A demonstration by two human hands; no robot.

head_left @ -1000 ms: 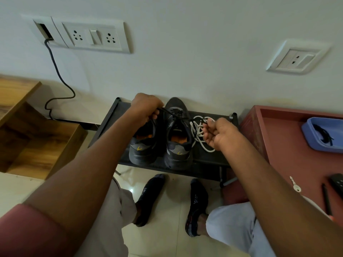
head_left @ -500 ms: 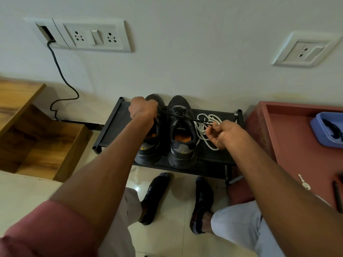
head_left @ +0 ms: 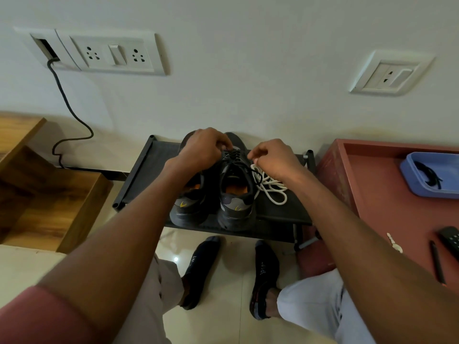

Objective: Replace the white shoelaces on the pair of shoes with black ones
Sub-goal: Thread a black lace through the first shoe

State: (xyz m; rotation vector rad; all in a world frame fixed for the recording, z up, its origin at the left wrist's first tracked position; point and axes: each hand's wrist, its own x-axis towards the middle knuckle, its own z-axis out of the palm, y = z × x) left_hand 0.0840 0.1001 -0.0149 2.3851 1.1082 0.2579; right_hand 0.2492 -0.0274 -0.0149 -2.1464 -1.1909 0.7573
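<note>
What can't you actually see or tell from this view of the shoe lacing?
- Head view: left dark grey shoe, lacing hidden by the left hand.
- Right hand: curled fingers hide any pinched black lace.
- Blue plastic tray: cut off at the right edge; dark contents unclear.

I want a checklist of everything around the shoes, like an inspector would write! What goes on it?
Surface: black shoe rack, on a cream tiled floor against the wall.
Job's things: right shoe laced with a black shoelace; left shoe beside it; removed white shoelaces piled on the rack to the right of the shoes.
Clutter: blue tray with a black item in it, key, pen, and remote on the red table.
Hands: left hand and right hand each pinch the black lace.
Cables: black cable hanging from the wall box.
Surroundings: two socket plates, wooden shelf.
</note>
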